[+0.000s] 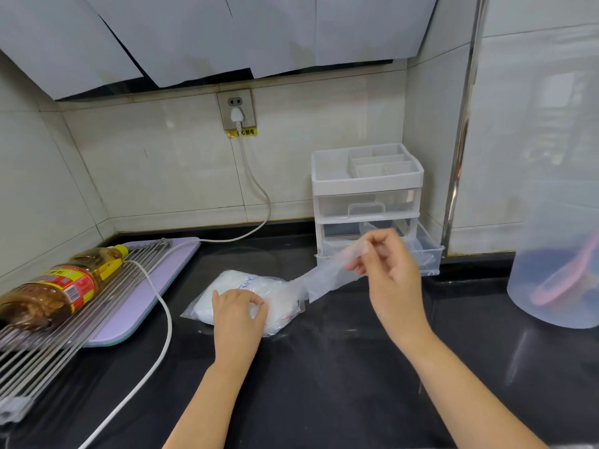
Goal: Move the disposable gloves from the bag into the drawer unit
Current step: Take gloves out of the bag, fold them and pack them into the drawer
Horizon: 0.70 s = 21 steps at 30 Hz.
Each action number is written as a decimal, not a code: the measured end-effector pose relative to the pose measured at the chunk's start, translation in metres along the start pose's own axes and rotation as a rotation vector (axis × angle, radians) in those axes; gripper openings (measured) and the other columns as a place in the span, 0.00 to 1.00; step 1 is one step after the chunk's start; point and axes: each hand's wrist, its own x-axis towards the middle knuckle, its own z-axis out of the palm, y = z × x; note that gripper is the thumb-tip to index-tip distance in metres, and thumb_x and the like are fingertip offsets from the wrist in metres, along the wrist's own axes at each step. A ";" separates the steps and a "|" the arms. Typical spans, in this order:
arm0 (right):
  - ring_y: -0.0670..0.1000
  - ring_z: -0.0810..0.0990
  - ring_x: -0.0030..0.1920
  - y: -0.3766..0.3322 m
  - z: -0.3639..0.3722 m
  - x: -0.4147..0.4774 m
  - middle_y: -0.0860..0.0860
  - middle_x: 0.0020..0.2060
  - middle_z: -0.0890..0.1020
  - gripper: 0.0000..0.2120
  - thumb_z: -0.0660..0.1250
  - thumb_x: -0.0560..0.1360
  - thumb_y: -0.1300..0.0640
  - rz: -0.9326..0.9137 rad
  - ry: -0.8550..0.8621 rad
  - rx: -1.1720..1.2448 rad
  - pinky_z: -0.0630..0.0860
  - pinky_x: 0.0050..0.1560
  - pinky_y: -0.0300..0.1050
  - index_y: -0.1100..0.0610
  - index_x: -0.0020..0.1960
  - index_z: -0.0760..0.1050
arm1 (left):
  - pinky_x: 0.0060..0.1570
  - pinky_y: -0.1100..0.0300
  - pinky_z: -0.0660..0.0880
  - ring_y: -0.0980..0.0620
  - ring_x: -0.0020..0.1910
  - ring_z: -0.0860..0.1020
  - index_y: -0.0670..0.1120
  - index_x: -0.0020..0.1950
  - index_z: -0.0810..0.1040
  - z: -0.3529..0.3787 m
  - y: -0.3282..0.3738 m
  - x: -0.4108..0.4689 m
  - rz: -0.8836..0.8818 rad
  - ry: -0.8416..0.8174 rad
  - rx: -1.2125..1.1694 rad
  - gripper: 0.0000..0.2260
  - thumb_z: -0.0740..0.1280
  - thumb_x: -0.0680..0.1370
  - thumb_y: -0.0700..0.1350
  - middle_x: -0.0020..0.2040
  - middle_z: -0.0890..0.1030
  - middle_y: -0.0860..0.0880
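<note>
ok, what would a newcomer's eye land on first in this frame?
Centre: the right hand pinches a clear glove stretched between the bag and the open bottom drawer. The left hand holds the bag on the black counter. At left, an oil bottle lies on a wire rack.

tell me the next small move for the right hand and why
Probably pull the glove fully out and drop it into the open bottom drawer. The right hand pinches its end just in front of that drawer, its tail lies at the mouth of the bag, and the left hand holds the bag down.
</note>
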 end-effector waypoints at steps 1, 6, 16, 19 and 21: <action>0.44 0.81 0.37 -0.007 -0.007 0.004 0.47 0.36 0.81 0.05 0.60 0.80 0.61 -0.035 0.004 -0.028 0.76 0.42 0.35 0.55 0.46 0.73 | 0.75 0.50 0.49 0.51 0.49 0.75 0.49 0.38 0.78 0.000 0.000 0.000 -0.005 -0.006 -0.006 0.06 0.72 0.73 0.41 0.41 0.79 0.53; 0.43 0.81 0.37 -0.045 -0.036 0.023 0.47 0.34 0.81 0.04 0.63 0.78 0.57 -0.119 -0.112 -0.253 0.78 0.42 0.35 0.56 0.47 0.75 | 0.74 0.49 0.50 0.52 0.53 0.75 0.48 0.40 0.80 -0.010 0.023 -0.003 -0.017 0.016 -0.081 0.14 0.63 0.77 0.56 0.44 0.80 0.53; 0.39 0.67 0.27 -0.066 -0.038 0.042 0.40 0.24 0.67 0.07 0.66 0.76 0.47 -0.215 -0.394 -0.865 0.70 0.38 0.40 0.49 0.46 0.78 | 0.49 0.71 0.74 0.65 0.52 0.79 0.53 0.54 0.79 -0.057 0.155 -0.018 0.026 -0.473 -0.811 0.22 0.68 0.67 0.66 0.50 0.83 0.58; 0.40 0.69 0.27 -0.072 -0.039 0.048 0.42 0.24 0.70 0.08 0.66 0.76 0.46 -0.172 -0.407 -0.860 0.71 0.38 0.42 0.50 0.45 0.77 | 0.49 0.65 0.76 0.62 0.49 0.80 0.53 0.54 0.79 -0.049 0.173 -0.019 0.056 -0.523 -0.672 0.14 0.71 0.71 0.56 0.48 0.83 0.56; 0.41 0.68 0.26 -0.077 -0.045 0.053 0.43 0.24 0.69 0.11 0.68 0.74 0.44 -0.112 -0.416 -0.810 0.68 0.34 0.40 0.51 0.44 0.78 | 0.45 0.65 0.76 0.59 0.44 0.81 0.51 0.51 0.80 -0.047 0.177 -0.015 0.022 -0.527 -0.657 0.06 0.70 0.74 0.46 0.43 0.84 0.52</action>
